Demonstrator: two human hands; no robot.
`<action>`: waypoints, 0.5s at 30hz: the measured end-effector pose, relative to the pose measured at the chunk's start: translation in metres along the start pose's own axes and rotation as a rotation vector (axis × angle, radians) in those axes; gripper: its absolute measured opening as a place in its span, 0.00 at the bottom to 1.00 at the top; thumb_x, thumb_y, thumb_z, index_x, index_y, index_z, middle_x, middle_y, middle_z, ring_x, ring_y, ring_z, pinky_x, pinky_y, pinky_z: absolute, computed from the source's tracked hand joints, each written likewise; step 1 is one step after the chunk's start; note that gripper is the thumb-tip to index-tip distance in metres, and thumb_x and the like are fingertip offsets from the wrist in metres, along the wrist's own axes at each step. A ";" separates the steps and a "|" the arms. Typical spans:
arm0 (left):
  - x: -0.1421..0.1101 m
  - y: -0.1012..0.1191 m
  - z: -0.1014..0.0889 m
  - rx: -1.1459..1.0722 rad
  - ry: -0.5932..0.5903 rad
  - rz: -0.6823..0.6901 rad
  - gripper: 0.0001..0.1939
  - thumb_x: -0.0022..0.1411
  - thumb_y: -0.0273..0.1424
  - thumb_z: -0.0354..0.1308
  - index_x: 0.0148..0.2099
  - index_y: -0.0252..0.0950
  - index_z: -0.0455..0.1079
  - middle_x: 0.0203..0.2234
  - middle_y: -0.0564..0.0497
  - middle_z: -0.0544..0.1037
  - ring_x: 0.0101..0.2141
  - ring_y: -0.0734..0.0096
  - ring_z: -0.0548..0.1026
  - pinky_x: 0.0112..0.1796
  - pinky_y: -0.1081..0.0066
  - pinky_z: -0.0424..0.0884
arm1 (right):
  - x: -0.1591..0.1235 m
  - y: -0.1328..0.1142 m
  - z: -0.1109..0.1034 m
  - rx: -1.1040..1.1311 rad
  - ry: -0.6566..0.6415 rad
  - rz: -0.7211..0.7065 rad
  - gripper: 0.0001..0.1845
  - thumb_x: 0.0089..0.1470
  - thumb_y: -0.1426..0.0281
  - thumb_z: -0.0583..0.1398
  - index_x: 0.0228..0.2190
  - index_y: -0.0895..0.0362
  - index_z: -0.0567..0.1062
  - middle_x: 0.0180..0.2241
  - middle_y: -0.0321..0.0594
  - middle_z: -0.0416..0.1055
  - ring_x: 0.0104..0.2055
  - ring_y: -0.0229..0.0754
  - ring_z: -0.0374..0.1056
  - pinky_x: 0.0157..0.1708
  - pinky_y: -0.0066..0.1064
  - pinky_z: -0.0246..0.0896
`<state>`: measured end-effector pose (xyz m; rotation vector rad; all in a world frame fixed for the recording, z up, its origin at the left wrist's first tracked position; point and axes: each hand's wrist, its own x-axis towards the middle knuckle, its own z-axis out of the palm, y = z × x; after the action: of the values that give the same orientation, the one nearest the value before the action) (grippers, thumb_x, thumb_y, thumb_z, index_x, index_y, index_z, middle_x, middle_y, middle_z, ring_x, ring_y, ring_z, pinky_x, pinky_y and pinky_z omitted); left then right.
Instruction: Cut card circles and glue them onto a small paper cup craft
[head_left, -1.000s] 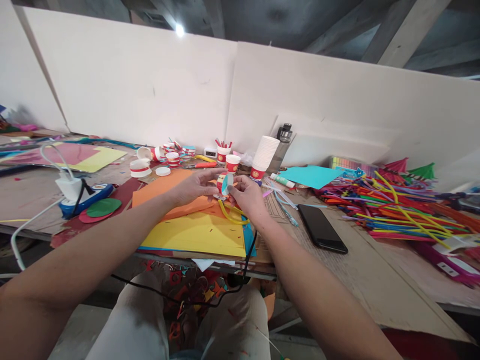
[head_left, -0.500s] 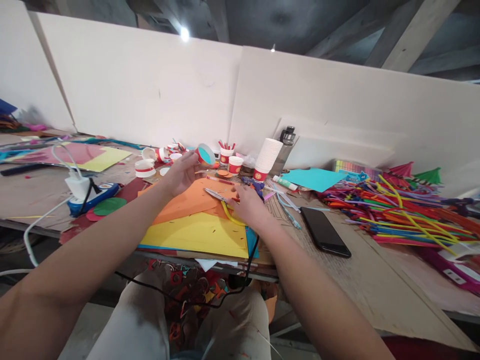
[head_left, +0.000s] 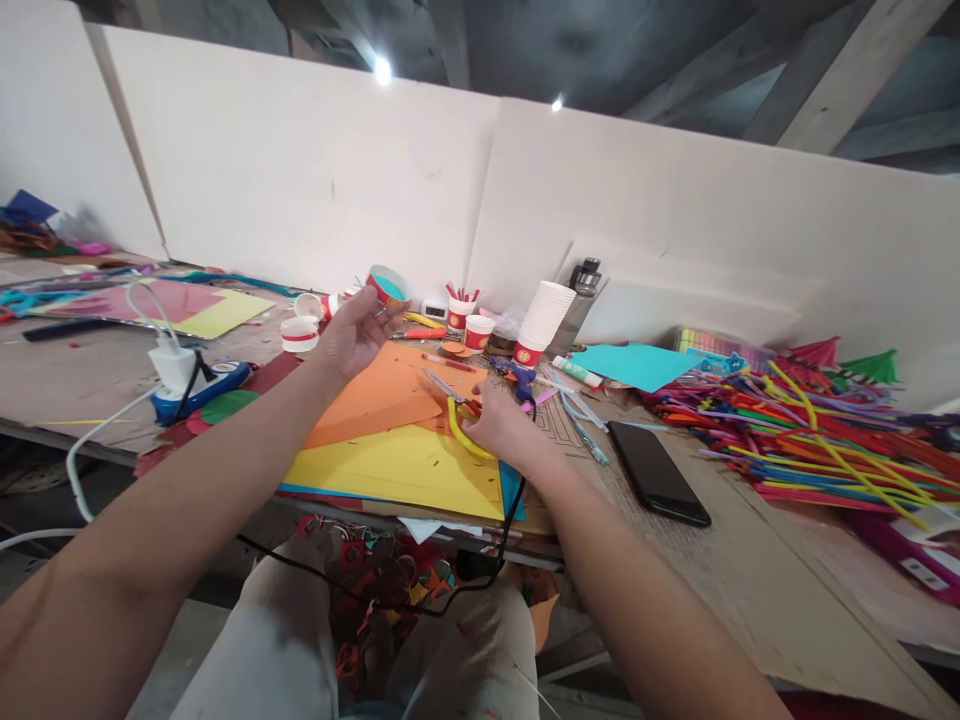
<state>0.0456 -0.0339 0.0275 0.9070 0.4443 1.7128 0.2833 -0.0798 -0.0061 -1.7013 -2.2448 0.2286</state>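
Note:
My left hand [head_left: 361, 332] is raised over the left side of the paper sheets, fingers closed on a cut-down paper cup [head_left: 390, 296]. That cup is a short red and white ring, tilted, with a teal disc inside. Lower and to the right, my right hand [head_left: 501, 422] has its fingers around the handles of a pair of scissors [head_left: 459, 412]. The scissors have yellow and red handles, and their blades point away to the left above the orange paper [head_left: 367, 392]. Yellow paper [head_left: 390, 475] lies nearer to me.
Stacked paper cups [head_left: 546, 315] stand at the back beside a bottle [head_left: 577, 305]. A glue gun [head_left: 521, 378] lies behind my right hand. To the right are a phone [head_left: 656, 472] and many coloured pipe cleaners [head_left: 817, 440]. A power strip [head_left: 202, 390] with cables sits left.
My hands have moved apart. The left carried the cup up and to the left, away from the right hand. My right hand let go of the cup and took hold of the scissors.

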 end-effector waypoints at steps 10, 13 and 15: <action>-0.015 0.000 0.005 0.086 -0.259 -0.069 0.19 0.51 0.35 0.71 0.44 0.37 0.74 0.46 0.47 0.79 0.49 0.63 0.77 0.41 0.72 0.77 | 0.003 0.004 -0.014 0.744 0.245 -0.204 0.23 0.46 0.71 0.59 0.47 0.56 0.73 0.29 0.34 0.70 0.29 0.39 0.63 0.32 0.31 0.60; -0.016 -0.004 0.004 0.094 -0.312 -0.068 0.24 0.46 0.34 0.74 0.46 0.37 0.74 0.43 0.48 0.79 0.45 0.66 0.78 0.40 0.73 0.76 | 0.000 0.002 -0.014 0.816 0.291 -0.281 0.20 0.46 0.70 0.59 0.44 0.57 0.73 0.31 0.36 0.71 0.30 0.38 0.64 0.32 0.31 0.61; -0.016 -0.005 0.005 0.088 -0.339 -0.072 0.27 0.45 0.35 0.75 0.48 0.37 0.75 0.43 0.48 0.79 0.44 0.67 0.77 0.40 0.73 0.76 | -0.001 0.000 -0.013 0.811 0.306 -0.300 0.19 0.47 0.71 0.58 0.43 0.57 0.73 0.33 0.37 0.72 0.31 0.38 0.65 0.32 0.31 0.61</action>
<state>0.0545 -0.0478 0.0212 1.2059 0.3222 1.4476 0.2879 -0.0815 0.0056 -0.8933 -1.7767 0.6481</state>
